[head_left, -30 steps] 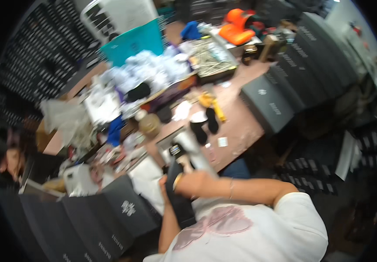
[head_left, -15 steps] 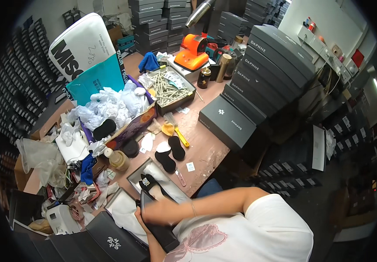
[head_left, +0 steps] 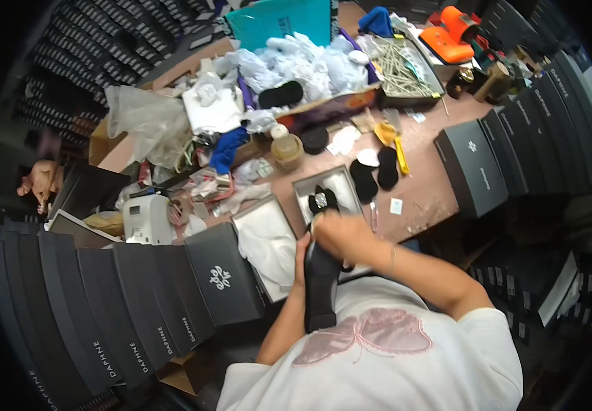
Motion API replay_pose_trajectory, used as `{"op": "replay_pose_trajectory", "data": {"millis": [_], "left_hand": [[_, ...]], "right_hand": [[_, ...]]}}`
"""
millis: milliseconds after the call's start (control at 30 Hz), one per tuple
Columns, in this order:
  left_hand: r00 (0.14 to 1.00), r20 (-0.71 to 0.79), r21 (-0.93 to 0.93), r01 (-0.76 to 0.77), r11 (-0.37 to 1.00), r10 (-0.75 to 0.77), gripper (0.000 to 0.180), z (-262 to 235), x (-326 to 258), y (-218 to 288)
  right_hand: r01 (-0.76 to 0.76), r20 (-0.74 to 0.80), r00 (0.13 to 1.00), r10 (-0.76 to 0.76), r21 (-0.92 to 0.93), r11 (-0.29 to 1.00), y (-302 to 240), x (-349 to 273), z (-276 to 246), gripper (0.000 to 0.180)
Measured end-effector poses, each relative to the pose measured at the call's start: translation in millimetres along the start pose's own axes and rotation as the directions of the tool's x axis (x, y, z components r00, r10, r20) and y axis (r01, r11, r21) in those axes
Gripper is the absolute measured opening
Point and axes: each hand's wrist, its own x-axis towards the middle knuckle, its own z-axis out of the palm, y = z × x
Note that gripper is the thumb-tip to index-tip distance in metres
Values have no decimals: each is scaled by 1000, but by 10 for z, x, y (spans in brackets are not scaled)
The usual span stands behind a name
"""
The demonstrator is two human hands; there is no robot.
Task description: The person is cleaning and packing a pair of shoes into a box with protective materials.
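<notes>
A black shoe with a thick block heel point(head_left: 321, 291) is upright in front of my chest, heel end down. My left hand point(head_left: 301, 259) is closed around its left side. At the upper end of the shoe is my right hand point(head_left: 342, 236), slightly blurred, its fingers curled in; anything in them is hidden. Just beyond my hands, a second black shoe with a jewelled ornament point(head_left: 322, 200) lies in an open box point(head_left: 340, 179) lined with white. To the left, another open box part holds white tissue paper point(head_left: 267, 250).
Black insoles point(head_left: 387, 168), a yellow-handled brush point(head_left: 401, 154) and a bottle point(head_left: 285, 147) lie beyond the box. Grey shoe boxes point(head_left: 217, 274) line the left; more boxes point(head_left: 474, 168) are stacked right. Crumpled white paper point(head_left: 303, 65) fills a carton at the back.
The view has swung left, so the table's things sit farther right and the left row of boxes shows more. The shoe remains in my left hand, with my right hand at its upper end.
</notes>
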Motion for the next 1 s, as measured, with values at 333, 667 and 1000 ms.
{"op": "replay_pose_trajectory", "data": {"millis": [333, 667, 1000], "left_hand": [[977, 191, -54, 110, 992, -98, 69, -6, 33, 56], [934, -156, 322, -258, 911, 320, 54, -207, -52, 544], [682, 18, 926, -287, 245, 732, 45, -595, 54, 822]], "right_hand": [[256, -269, 932, -245, 8, 967, 115, -414, 148, 12], [-547, 131, 833, 538, 353, 759, 758, -467, 127, 30], [-485, 384, 836, 391, 189, 854, 695, -697, 514, 28]]}}
